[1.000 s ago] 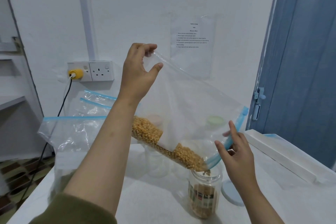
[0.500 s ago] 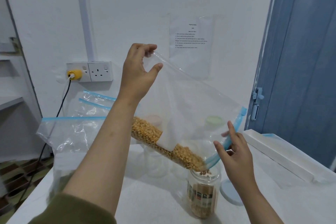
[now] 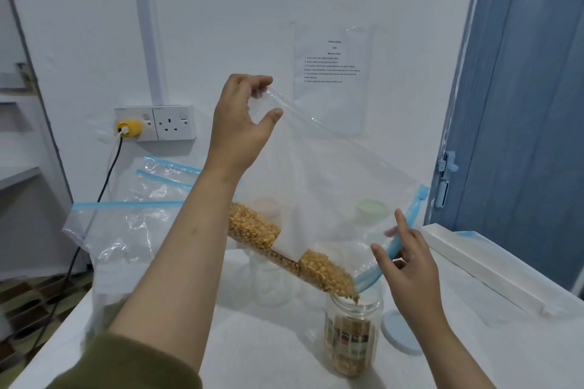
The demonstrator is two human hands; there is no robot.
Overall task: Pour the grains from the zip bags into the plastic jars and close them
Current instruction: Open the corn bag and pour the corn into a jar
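Little has moved; grains [image 3: 316, 268] keep sliding into the jar [image 3: 352, 331]. Our left hand [image 3: 241, 126] pinches the bag [image 3: 331, 183] corner high for slope; our right hand [image 3: 409, 265] pinches the zip mouth over the jar.

Left hand [image 3: 240, 123] raised, fingers pinching the bag [image 3: 331, 186] corner; right hand [image 3: 410, 268] lower, gripping its blue zip edge.

wall notice [image 3: 331, 73] headed "TASK & GOAL" (body illegible)

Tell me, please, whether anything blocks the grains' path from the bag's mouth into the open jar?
Nothing visible does: the zip bag has its low corner right over the lidless jar, and the grains fall straight in.
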